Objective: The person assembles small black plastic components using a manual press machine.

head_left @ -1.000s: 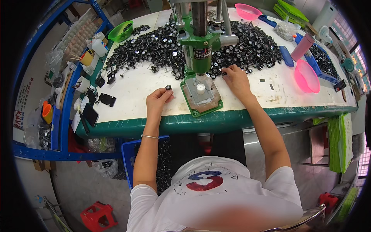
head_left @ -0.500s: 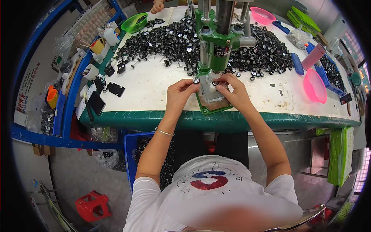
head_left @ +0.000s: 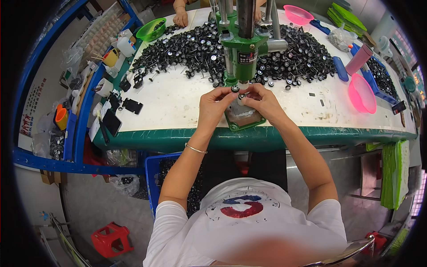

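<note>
Under the green bench press (head_left: pixel 246 58), my two hands meet closely over its base plate (head_left: pixel 247 119). My left hand (head_left: pixel 212 107) pinches a small black round knob (head_left: pixel 235 89) with a silver pattern on its face. Thumb and fingers of my right hand (head_left: pixel 267 104) are closed on a second black round knob (head_left: pixel 241 96), just above a white holder under the press ram. The fingers partly hide that holder, so I cannot tell whether the knob touches it.
A large heap of black knobs with metal stems (head_left: pixel 178 51) spreads behind and beside the press. Pink basins (head_left: pixel 362 95) and a green basin (head_left: pixel 151 29) stand around the table. A co-worker's hand (head_left: pixel 180 18) rests at the far edge. A phone (head_left: pixel 111 121) lies left.
My left hand has moved right with its knob, closer to my right hand. The right hand has shifted slightly left. A co-worker's hand has come further onto the table's far side.
</note>
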